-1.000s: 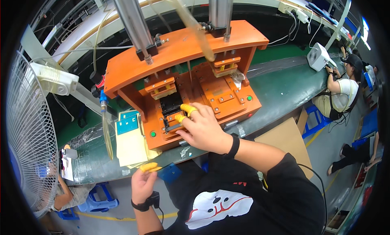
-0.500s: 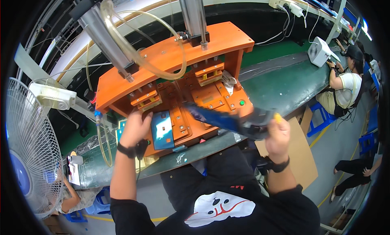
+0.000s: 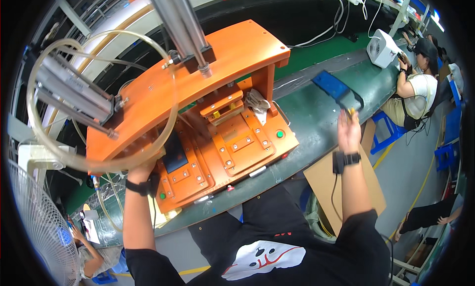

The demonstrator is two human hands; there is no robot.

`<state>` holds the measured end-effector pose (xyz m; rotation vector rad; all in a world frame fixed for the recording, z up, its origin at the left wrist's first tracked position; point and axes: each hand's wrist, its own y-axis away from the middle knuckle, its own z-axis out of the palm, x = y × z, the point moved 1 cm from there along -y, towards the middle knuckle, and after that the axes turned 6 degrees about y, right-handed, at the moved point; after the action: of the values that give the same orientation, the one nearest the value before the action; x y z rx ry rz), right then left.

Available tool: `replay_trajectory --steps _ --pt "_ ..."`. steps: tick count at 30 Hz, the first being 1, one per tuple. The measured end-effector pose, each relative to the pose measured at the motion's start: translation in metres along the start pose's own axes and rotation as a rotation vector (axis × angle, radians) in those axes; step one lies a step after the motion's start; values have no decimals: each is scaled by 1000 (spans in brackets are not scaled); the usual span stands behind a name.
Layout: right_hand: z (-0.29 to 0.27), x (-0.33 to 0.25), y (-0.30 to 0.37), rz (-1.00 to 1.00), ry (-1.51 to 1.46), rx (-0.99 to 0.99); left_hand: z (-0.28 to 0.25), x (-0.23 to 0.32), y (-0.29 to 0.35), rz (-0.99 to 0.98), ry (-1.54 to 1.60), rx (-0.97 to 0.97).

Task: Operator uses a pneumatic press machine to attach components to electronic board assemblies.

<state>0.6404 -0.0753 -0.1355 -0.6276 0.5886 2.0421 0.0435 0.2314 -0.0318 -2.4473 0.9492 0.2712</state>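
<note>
My left hand (image 3: 142, 171) reaches in under the left side of the orange press (image 3: 247, 39). Its fingers are mostly hidden behind the clear hose and the press frame. Close to it, a dark flat panel (image 3: 175, 155) sits on the left fixture of the press. Out to the right, over the green bench, my right hand (image 3: 350, 130) pinches the near end of a glossy dark blue panel (image 3: 332, 85) with a black curved edge piece. Something yellow shows at those fingertips. Whether the panel touches the bench, I cannot tell.
Two metal cylinders and a looping clear hose (image 3: 174, 108) rise above the press. A white cloth (image 3: 257, 105) is tucked by its right post. A small white fan (image 3: 382, 48) stands on the green bench (image 3: 316, 118); a person (image 3: 418, 88) sits beyond. Cardboard (image 3: 336, 182) leans below.
My right hand has carried the dark blue panel right, away from the press and over the bench. My left hand has gone deeper under the press; the shiny blue panel beside it now appears farther in.
</note>
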Motion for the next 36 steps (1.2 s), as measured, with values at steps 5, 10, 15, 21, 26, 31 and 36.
replay_trajectory --steps 5,10,15,21,26,31,36 --pt "46 66 -118 10 59 62 -42 28 -9 69 209 177" --pt "112 135 -182 68 285 73 -55 27 -21 353 -617 395" --pt "187 152 -173 -128 1570 -154 -62 53 -21 365 -528 323" --pt "208 218 -122 -887 1862 -773 -58 34 -33 273 -493 164" --pt "229 228 -90 -1003 1671 -873 -54 20 -54 204 -454 88" --pt "213 167 -84 -826 1487 -945 -68 52 -13 158 -357 84" --pt "197 83 -51 -918 1600 -1020 -66 51 -20 112 -227 110"
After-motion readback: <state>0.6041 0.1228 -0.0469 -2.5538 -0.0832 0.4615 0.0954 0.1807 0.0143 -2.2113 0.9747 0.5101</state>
